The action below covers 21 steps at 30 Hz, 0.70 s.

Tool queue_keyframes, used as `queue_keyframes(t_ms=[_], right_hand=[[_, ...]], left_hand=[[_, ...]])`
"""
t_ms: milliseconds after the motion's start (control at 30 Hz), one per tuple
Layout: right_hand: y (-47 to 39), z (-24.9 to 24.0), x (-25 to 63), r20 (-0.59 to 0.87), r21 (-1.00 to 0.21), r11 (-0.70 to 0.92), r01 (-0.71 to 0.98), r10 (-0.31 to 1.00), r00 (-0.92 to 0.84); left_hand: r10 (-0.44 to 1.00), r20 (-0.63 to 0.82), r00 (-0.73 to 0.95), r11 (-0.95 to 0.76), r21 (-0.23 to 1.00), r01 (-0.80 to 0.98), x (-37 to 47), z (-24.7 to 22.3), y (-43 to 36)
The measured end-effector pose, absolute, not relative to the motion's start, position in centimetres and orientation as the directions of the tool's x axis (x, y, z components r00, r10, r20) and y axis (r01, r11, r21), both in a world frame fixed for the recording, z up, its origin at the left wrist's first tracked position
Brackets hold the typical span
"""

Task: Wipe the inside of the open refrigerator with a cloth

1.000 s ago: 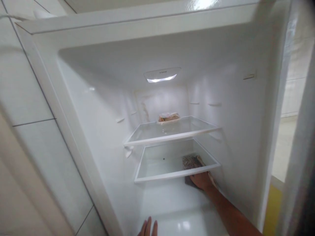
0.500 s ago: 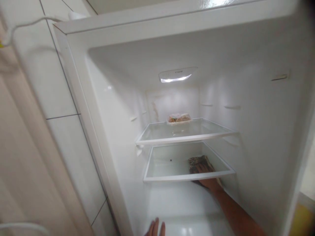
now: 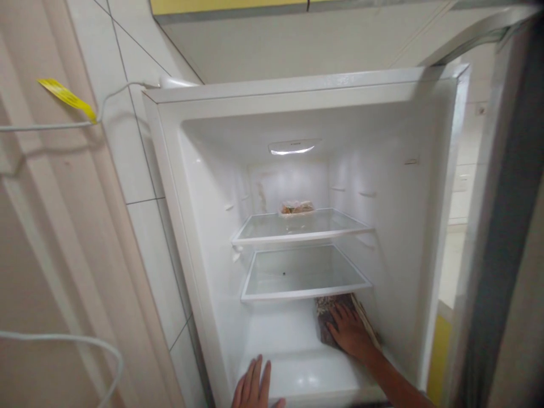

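My right hand [image 3: 349,330] lies spread on a dark patterned cloth [image 3: 323,333], pressing it on the white floor [image 3: 280,334] of an open fridge, at the right below the lower glass shelf [image 3: 263,296]. The fingers are apart on top of the cloth. Near the front left of the fridge floor, my left hand [image 3: 253,385] shows at the bottom edge with its fingers stretched out and nothing in them. Whether it touches the fridge is hard to tell.
A clear food pack [image 3: 297,208] rests on the upper glass shelf [image 3: 306,234]. The fridge lamp [image 3: 293,148] is lit. To the left are a tiled wall [image 3: 140,255] and a white cable with a yellow tag [image 3: 68,101]. The open door [image 3: 495,226] stands at the right.
The view has pulled back, showing more around the fridge. My right hand and the cloth have come forward from beneath the lower shelf. More of my left hand shows.
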State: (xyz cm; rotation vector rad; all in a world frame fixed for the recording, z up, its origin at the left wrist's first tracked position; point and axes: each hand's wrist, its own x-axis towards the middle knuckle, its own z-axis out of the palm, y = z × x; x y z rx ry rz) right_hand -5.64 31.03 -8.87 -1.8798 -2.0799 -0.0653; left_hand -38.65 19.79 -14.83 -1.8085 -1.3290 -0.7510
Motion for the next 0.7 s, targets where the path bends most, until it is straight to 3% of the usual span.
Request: queue_keyframes(t_ms=[367, 533, 700], right_hand=[[22.5, -7.2, -8.7, 0.198, -0.236, 0.119, 0.964, 0.978, -0.072], [20.7, -6.2, -14.1, 0.175, -0.330, 0.276, 0.903, 0.958, -0.229], [21.3, -4.6, -19.5, 0.127, -0.441, 0.417, 0.795, 0.905, -0.405]], left_hand=[[0.532, 0.790, 0.304, -0.206, -0.228, 0.952, -37.9, -12.6, 18.6], [0.520, 0.766, 0.379, -0.231, -0.301, 0.925, -38.0, -12.1, 18.2], [0.567, 0.781, 0.261, -0.214, -0.166, 0.963, -37.6, -13.1, 18.4]])
